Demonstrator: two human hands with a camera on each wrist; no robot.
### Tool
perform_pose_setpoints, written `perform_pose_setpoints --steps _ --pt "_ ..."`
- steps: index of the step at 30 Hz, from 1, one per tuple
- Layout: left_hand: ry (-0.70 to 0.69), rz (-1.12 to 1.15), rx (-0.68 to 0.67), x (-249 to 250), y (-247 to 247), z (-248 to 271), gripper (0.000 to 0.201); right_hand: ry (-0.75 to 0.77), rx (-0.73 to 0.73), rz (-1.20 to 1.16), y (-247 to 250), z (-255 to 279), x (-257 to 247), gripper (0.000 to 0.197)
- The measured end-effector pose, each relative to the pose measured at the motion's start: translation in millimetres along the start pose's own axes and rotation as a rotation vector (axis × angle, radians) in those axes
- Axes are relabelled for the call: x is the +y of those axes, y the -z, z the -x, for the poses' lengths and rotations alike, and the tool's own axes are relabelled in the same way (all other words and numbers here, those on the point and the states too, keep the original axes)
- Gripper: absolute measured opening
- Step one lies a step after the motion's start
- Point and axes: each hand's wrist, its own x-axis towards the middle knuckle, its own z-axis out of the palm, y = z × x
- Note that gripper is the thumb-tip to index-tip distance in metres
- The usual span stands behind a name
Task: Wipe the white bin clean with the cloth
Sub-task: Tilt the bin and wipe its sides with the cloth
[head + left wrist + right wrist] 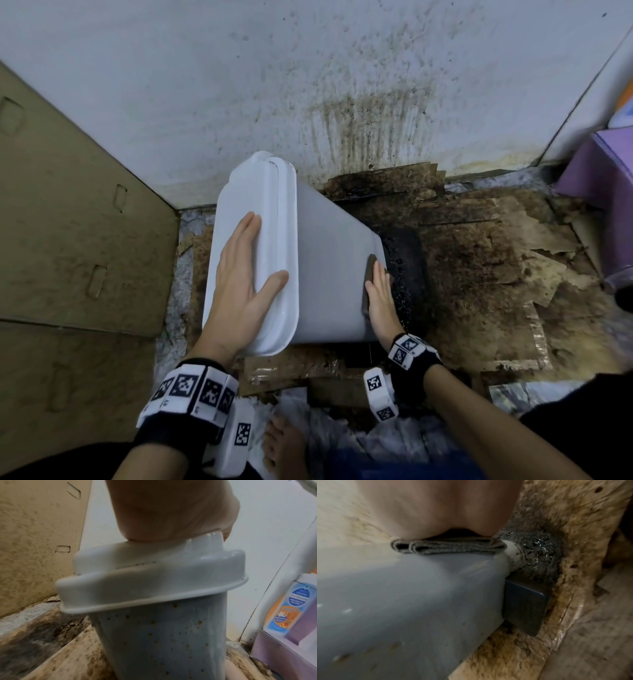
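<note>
**Q:** Head view first. What are the hands doing?

**R:** At the centre of the frame the white bin (pixel 329 274) leans with its lid toward the upper left. The left hand (pixel 245 284) lies flat on the lid (pixel 253 212), fingers straight and together, thumb spread toward the lid's rim. The right hand (pixel 378 298), at centre right, has straight fingers pressing the cloth (pixel 369 274) against the bin's side near its base.

**Q:** And the left wrist view?

**R:** The palm sits on the lid's top at upper centre; the fingers are hidden, so I cannot tell their spread there. The bin's wall carries brown specks. At the right edge a blue and orange package (pixel 289 607) stands in a purple box (pixel 278 654); its writing is too blurred to read.

**Q:** Right wrist view?

**R:** The hand presses the folded grey cloth onto the bin's upper edge, centre frame. A dark block (pixel 524 607) sits at the bin's base on stained cardboard (pixel 513 660).
</note>
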Motion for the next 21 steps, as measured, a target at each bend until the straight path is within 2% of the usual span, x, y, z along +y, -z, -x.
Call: perform_pose_setpoints --steps 3,8,13,18,21 --pt "-0.002 -0.007 -0.005 0 -1 1 0.08 -0.026 -0.029 0.004 -3 4 -11 0.057" --pt "-0.005 -0.006 0.01 -2 -1 1 0.081 -0.032 0.054 -0.132 -19 26 -53 0.054" --pt "-0.002 0.004 0.013 -1 -2 -1 0.081 0.145 0.017 -0.178 -31 56 -105 0.056" --pt "-0.004 0.017 0.018 1 -3 -1 0.08 0.343 0.016 -0.03 -22 61 -80 0.053" --pt "-0.003 0.016 0.012 5 -4 -1 0.08 0.361 0.043 -0.009 -16 52 -50 0.052"
